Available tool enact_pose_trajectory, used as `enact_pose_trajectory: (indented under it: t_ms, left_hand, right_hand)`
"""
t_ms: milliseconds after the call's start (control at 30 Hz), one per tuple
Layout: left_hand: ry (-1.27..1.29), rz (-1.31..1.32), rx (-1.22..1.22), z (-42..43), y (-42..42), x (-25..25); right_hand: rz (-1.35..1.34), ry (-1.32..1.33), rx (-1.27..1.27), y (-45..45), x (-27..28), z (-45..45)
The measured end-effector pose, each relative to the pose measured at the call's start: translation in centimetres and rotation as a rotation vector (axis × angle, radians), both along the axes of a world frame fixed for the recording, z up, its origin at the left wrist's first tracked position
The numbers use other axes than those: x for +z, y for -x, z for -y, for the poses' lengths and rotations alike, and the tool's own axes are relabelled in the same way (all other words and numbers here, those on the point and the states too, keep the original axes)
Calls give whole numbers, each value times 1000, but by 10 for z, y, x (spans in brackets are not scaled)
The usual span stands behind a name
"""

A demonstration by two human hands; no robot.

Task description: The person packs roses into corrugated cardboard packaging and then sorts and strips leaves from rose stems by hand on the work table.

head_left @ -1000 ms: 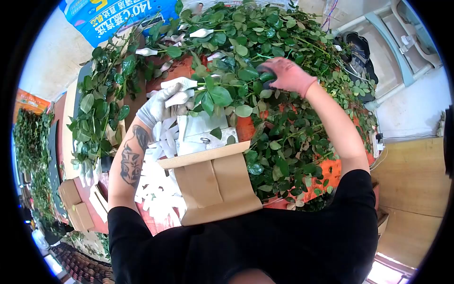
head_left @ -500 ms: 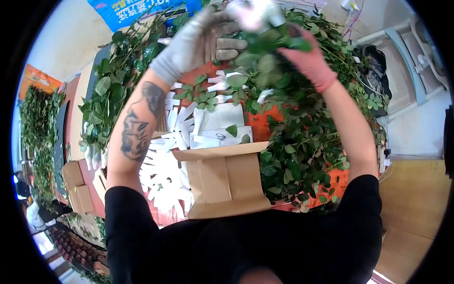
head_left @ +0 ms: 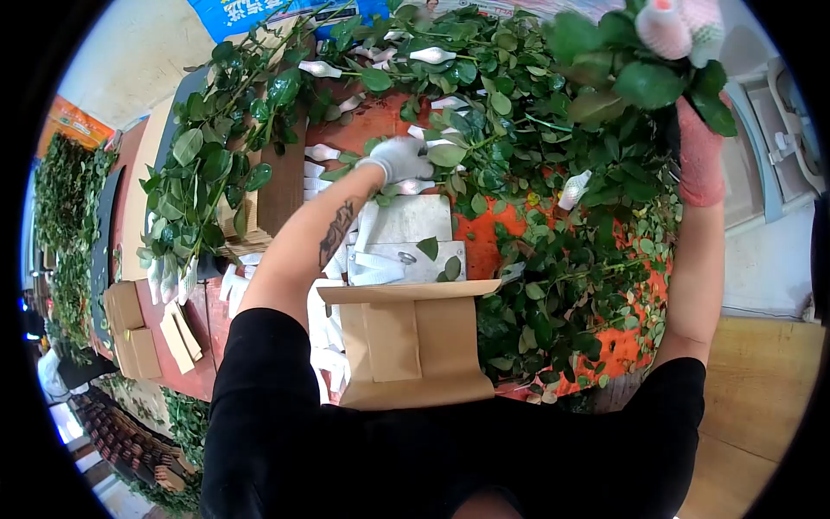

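My right hand (head_left: 700, 164), in a red-pink glove, is raised at the upper right, closed around the stems of a bunch of roses (head_left: 679, 30). The blooms wear pale mesh sleeves, and large green leaves partly cover my fingers. My left hand (head_left: 399, 161), in a white glove, reaches low over the middle of the table among leafy stems. Its fingers are blurred, so I cannot tell whether they grip a stem. Just below it lies a mesh-sleeved rose (head_left: 413, 186). A metal plate (head_left: 406, 218) is nearer to me, with loose leaves on it.
An open brown cardboard wrap (head_left: 415, 346) lies right in front of me. White mesh sleeves (head_left: 327, 333) are piled at its left. Leafy rose stems (head_left: 553, 251) cover the right and far side. More roses (head_left: 216, 164) lie at left, near folded cardboard (head_left: 134, 337).
My right hand has carried the rose bunch from the top middle to the upper right. My left hand has come away from the bunch and down to the stems on the table.
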State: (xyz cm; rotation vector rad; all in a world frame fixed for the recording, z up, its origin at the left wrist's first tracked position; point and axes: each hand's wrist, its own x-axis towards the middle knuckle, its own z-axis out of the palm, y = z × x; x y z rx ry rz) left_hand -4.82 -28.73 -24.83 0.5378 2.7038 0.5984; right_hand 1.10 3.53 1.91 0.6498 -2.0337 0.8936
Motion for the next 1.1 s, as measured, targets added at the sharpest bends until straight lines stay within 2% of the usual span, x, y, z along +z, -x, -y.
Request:
enact_pose_trajectory:
  t_ms: [100, 200, 300, 367, 433, 500, 567, 633, 700, 767, 833, 867, 967, 1000, 1033, 1100]
  left_hand:
    - [-108, 114, -56, 18, 27, 39]
    - [152, 120, -119, 29, 36, 69]
    - [194, 122, -163, 26, 16, 49]
    - [136, 79, -135, 28, 0, 3]
    - [187, -35, -110, 20, -25, 2]
    - [154, 1, -38, 18, -35, 7]
    - [201, -556, -66, 15, -47, 17]
    - [196, -532, -98, 11, -32, 11]
    - [362, -372, -302, 4, -6, 3]
    - [403, -376, -326, -5, 12, 8]
    - [522, -188, -336, -14, 24, 16]
    - [520, -199, -338, -16, 26, 18]
    - [605, -486, -427, -16, 15, 19]
    - [548, -488, -481, -15, 12, 21]
    - [577, -303, -417, -19, 10, 26]
    - [469, -200, -285, -14, 17, 17]
  right_hand:
    - [109, -311, -44, -17, 3, 1]
    - [190, -146, -7, -32, 10, 8]
    - [152, -24, -18, -30, 23, -5]
    - [64, 80, -40, -27, 36, -14]
    - [-11, 178, -62, -28, 48, -23]
    - [-78, 257, -71, -32, 60, -29]
    - [-119, 318, -74, -38, 68, -31]
    - [-140, 360, -81, -44, 73, -29]
    - [-115, 373, -89, -46, 68, -22]
    - [-58, 290, -86, -48, 57, -14]
    - [-33, -64, -101, -45, 37, -13]
    - [-39, -231, -92, -45, 29, -8]
    - [-97, -624, -4, -63, 26, 13]
    - [-85, -696, -21, -63, 22, 15]
    - [-71, -769, -34, -62, 15, 16]
    - [-2, -746, 46, -52, -6, 19]
